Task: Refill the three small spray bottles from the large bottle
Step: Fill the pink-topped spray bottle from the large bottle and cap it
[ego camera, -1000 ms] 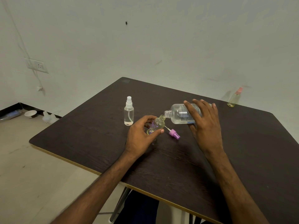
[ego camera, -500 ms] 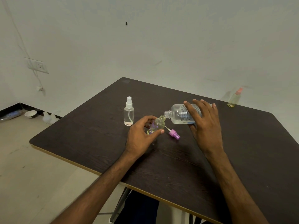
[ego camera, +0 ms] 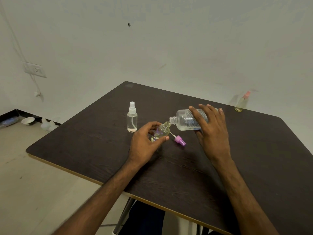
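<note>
Fingers (ego camera: 197,114) of the right hand (ego camera: 212,133) curled over the large bottle (ego camera: 183,122) and held it tipped almost onto its side above the dark table (ego camera: 254,163), its uncapped neck pointing left. That neck met the open mouth of a small bottle (ego camera: 162,131), which leaned toward it with a little yellowish liquid at its base. The left hand (ego camera: 144,143) gripped this small bottle between thumb and curled fingers; whether its base touched the table was hidden by the hand. A purple spray cap (ego camera: 180,141) with its dip tube lay on the table just beside the small bottle, between the two hands. A white-capped spray bottle (ego camera: 132,118) stood upright near the left hand, apart from it. A pink-capped spray bottle (ego camera: 241,103) stood at the far edge, well apart from the rest.
</note>
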`<state>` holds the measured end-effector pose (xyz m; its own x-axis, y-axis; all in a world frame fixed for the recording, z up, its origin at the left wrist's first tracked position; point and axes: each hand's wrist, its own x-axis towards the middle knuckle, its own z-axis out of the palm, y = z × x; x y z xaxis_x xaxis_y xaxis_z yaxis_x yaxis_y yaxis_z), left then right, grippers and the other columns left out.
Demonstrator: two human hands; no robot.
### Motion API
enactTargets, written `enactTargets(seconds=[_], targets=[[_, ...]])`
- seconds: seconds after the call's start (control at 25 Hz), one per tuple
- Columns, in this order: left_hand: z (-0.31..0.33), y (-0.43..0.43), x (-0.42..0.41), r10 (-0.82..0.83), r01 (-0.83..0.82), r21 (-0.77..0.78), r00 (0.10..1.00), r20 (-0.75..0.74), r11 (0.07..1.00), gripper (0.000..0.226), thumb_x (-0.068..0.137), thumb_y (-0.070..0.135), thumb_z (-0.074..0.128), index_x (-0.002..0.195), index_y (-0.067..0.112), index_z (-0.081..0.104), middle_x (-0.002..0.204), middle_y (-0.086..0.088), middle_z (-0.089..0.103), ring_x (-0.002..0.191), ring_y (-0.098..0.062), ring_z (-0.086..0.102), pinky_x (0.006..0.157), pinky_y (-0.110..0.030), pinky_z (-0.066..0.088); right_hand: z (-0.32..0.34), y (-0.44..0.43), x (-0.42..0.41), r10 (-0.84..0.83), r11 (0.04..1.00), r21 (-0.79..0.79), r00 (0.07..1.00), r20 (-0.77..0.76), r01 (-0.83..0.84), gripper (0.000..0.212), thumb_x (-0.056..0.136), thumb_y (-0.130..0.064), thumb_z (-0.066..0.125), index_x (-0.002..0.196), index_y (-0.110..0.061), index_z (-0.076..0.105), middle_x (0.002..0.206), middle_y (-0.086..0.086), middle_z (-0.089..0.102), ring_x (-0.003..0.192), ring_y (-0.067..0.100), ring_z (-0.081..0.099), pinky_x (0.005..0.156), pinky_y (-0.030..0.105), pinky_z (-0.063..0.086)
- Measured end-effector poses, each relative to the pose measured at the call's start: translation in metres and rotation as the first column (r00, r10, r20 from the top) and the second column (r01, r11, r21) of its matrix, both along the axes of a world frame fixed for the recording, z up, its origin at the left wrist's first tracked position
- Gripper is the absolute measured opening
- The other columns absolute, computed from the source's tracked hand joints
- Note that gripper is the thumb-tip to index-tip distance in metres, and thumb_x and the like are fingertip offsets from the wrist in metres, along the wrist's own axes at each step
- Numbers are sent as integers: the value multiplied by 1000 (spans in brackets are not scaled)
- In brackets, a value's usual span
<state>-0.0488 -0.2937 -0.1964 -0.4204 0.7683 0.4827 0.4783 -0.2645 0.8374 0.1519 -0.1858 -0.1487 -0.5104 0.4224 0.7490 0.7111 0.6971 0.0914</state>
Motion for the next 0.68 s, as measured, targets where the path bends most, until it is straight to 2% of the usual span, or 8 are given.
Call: enactTargets(seconds=[0.28, 0.68], targets=[[-1, 1, 1, -1, 1, 11, 1000, 30, 1000, 48, 72, 29, 89, 115, 27, 67, 103, 15, 71, 94, -5, 68, 79, -19, 56, 0, -1, 0, 1, 1000, 7, 1000, -5, -1, 79, 76, -5, 79, 146, -19, 44, 142, 16, 47, 137, 34, 38, 119, 50, 19], [0, 0, 0, -4, 4, 12, 1000, 24, 1000, 50, 72, 29, 88, 117, 24, 67, 105, 13, 71, 95, -4, 67, 81, -19, 56, 1, -1, -1, -5, 1000, 1, 1000, 1, 5, 78, 76, -7, 78, 146, -19, 44, 143, 16, 47, 137, 34, 38, 119, 50, 19]])
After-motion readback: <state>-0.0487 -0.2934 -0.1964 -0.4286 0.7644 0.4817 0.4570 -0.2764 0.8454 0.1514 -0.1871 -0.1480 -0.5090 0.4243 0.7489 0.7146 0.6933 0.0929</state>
